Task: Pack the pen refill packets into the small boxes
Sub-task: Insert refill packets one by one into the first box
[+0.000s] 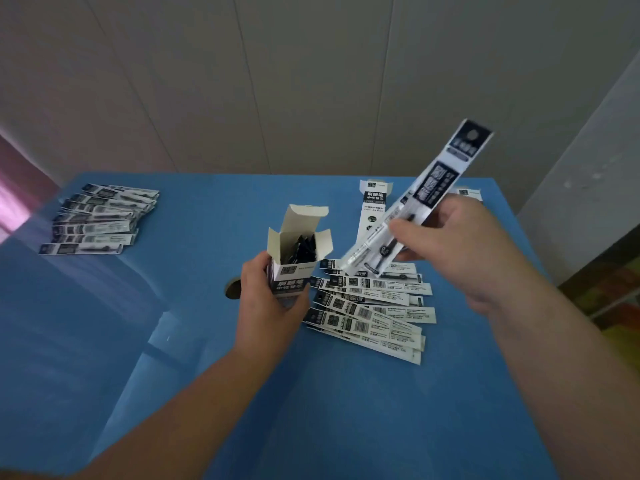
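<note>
The refill packet [412, 206] was up in the air, pinched in the right hand [446, 237], tilted, its low end just beside the open box [294, 258]. The left hand [266, 299] gripped that box upright, flaps wide, dark packets already inside. Mid-load, by my read: the low end needed lining up over the mouth, then sliding down. More packets [370, 313] fanned close beneath on the blue table [311, 410]; the far pile [100, 220] left open room on the left
</note>
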Available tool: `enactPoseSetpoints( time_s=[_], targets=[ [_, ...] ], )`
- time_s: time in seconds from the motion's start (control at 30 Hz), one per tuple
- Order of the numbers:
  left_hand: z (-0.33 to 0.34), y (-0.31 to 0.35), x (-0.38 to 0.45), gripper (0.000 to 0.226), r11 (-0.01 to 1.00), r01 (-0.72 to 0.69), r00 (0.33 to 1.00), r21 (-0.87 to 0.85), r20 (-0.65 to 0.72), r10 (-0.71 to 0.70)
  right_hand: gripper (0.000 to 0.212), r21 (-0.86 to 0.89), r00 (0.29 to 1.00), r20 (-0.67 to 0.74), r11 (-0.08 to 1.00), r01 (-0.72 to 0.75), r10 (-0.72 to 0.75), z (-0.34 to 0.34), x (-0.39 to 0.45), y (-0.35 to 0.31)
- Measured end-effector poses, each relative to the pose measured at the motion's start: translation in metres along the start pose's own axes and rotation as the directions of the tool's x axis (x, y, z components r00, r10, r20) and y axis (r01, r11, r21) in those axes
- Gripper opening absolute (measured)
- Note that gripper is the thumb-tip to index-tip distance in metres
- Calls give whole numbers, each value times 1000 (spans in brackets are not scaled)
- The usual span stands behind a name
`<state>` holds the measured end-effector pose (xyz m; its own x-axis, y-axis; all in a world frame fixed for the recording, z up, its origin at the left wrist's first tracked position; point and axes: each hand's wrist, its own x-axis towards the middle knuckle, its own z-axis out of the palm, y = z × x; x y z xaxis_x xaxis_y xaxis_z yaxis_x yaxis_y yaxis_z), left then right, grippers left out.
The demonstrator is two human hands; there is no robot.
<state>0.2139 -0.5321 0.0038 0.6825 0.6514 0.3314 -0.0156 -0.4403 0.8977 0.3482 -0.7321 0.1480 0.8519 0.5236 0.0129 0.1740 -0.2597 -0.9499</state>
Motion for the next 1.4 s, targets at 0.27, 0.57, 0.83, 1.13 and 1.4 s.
enactPoseSetpoints(
  time_s=[0.27,0.57,0.83,1.13,1.4],
  targets=[
    [0,-6,0,56,1000,-31,1000,0,1,31,9,275,1000,21,961,0,-6,13,-4,-17],
    [2,-6,-1,62,997,-73,997,21,17,73,7,122,994,-81,989,81,-72,52,5,-32],
    [1,-1,0,61,997,-60,998,50,-7,61,15,-136,998,-8,989,61,-62,82,-5,-28],
    [0,2,-1,61,996,-72,997,55,-29,74,20,-173,992,68,978,120,-110,75,1,-32],
    [0,3,-3,63,998,-43,999,38,-6,43,8,-462,979,130,865,197,-154,92,1,-29]
  ],
)
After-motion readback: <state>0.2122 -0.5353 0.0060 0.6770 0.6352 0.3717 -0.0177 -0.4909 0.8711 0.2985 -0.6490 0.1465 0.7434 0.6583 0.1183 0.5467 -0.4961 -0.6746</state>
